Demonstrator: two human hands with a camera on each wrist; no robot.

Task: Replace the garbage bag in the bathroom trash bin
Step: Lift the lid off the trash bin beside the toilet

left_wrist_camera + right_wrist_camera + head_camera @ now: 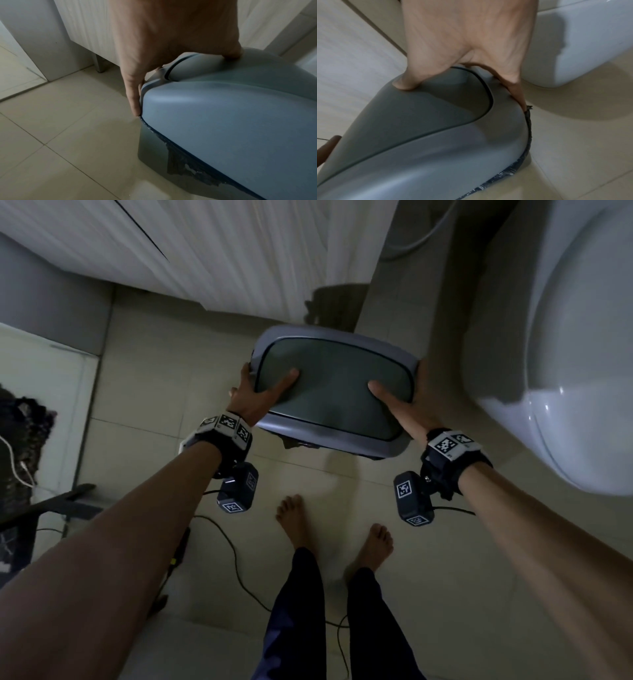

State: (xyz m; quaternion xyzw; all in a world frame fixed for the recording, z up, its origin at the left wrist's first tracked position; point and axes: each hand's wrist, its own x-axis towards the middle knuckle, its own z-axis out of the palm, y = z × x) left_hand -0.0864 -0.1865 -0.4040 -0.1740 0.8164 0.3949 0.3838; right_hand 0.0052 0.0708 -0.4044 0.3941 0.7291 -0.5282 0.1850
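A grey-blue trash bin lid (335, 392) with a darker swing flap sits on the bin, over the tiled floor. My left hand (260, 393) grips its left end, thumb on the flap and fingers down over the rim. My right hand (407, 405) grips the right end the same way. In the left wrist view the left hand (154, 40) clasps the lid (223, 115) above the bin body (152, 148). A black garbage bag (180, 162) edge sticks out under the rim. The right wrist view has the right hand (471, 40), the lid (436, 155) and the bag edge (528, 128).
A white toilet (565, 371) stands close on the right, and a white ribbed cabinet (205, 251) behind the bin. Black cables (233, 559) run across the floor near my bare feet (291, 515). A dark mat (24, 440) lies at the far left.
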